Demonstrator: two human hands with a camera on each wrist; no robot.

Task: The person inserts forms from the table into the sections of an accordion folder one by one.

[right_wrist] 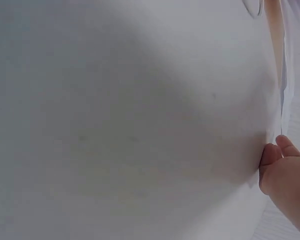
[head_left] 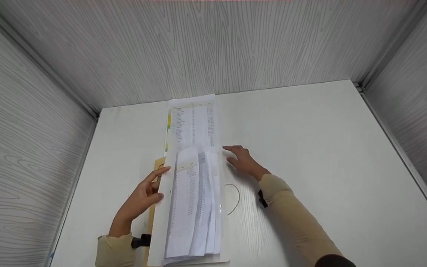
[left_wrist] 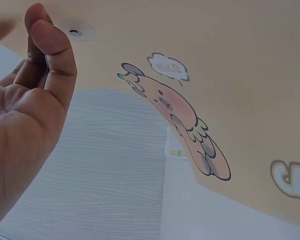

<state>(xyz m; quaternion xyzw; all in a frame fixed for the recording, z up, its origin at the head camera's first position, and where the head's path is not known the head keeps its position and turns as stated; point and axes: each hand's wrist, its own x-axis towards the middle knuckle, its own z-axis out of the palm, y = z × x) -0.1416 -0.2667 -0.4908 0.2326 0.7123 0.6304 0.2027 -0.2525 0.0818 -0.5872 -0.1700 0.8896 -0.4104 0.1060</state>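
Note:
A white-lined folder point(head_left: 161, 222), with a tan cartoon-printed cover point(left_wrist: 250, 100) underneath, lies tilted up off the table in the middle of the head view. Several folded printed sheets point(head_left: 184, 207) sit on it. My left hand point(head_left: 139, 196) holds its left edge, index finger and thumb on top and the other fingers bent underneath. The left wrist view shows those fingers in front of the cover, near a metal snap. Beside the right edge of the papers, my right hand point(head_left: 245, 161) has loosely extended fingers and holds nothing visible. Its contact with the sheets cannot be made out.
A printed sheet point(head_left: 193, 126) reaches to the back wall, with a yellow-green strip point(head_left: 168, 122) along its left side. Tan card point(head_left: 159, 162) shows at the folder's left. A thin curved loop point(head_left: 238, 198) lies to its right. Grey wood-grain walls point(head_left: 213, 48) enclose the white table point(head_left: 328, 148).

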